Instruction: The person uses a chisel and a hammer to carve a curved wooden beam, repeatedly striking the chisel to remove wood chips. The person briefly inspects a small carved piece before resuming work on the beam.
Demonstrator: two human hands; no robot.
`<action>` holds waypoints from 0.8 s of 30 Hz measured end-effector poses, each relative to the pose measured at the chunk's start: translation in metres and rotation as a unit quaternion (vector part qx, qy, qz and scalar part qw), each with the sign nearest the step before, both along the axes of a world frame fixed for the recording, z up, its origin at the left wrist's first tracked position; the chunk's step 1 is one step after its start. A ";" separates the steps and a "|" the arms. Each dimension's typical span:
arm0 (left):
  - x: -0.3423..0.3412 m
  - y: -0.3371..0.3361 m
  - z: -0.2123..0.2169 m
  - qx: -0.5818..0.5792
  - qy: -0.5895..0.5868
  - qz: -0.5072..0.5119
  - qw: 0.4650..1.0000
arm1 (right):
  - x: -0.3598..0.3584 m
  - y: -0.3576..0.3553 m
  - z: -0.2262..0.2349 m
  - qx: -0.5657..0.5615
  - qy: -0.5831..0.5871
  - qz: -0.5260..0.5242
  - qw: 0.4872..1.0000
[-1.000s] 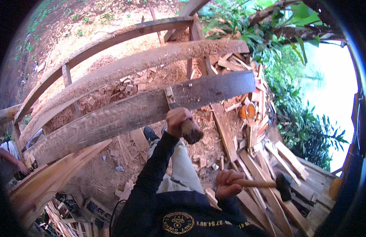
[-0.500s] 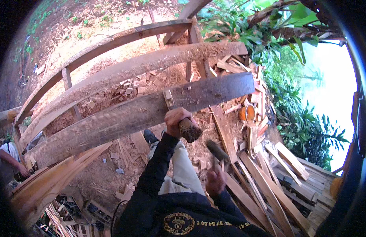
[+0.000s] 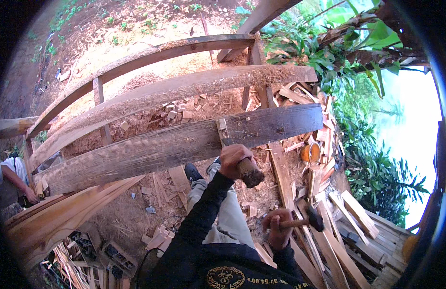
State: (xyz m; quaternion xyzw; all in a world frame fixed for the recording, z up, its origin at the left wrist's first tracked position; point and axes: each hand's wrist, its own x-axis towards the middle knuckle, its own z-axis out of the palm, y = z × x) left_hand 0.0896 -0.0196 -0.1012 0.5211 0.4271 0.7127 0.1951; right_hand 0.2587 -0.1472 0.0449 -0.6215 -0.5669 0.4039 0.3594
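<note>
My left hand (image 3: 234,159) grips a chisel with a thick wooden handle (image 3: 250,173); its blade rests against the lower edge of a long dark weathered plank (image 3: 174,144), just below a small pale notch (image 3: 222,125). Low on the right, my right hand (image 3: 277,228) holds a hammer with a wooden shaft and dark head (image 3: 315,220), drawn back well away from the chisel's butt. Dark sleeves cover both my arms.
Two rough curved planks (image 3: 184,89) lie beyond the dark one. Offcuts and boards (image 3: 329,231) are piled on the right, wood chips on the red earth. A pale plank (image 3: 64,212) runs lower left. Another person (image 3: 8,185) stands at the left edge. An orange container (image 3: 310,153) sits among scraps.
My right hand swung the hammer up to the chisel's butt half a second ago and has now pulled it back down to the right. The left hand and chisel stayed put.
</note>
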 end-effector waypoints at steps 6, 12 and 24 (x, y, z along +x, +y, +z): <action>-0.005 -0.002 -0.004 -0.016 0.008 -0.027 0.999 | 0.012 0.007 0.020 -0.047 0.004 0.049 0.998; 0.003 0.005 0.003 -0.019 0.000 -0.011 1.000 | 0.016 -0.013 -0.019 0.053 -0.047 0.106 0.992; -0.004 0.000 -0.002 0.010 0.002 -0.018 1.000 | -0.002 -0.001 0.006 -0.147 -0.299 0.127 0.934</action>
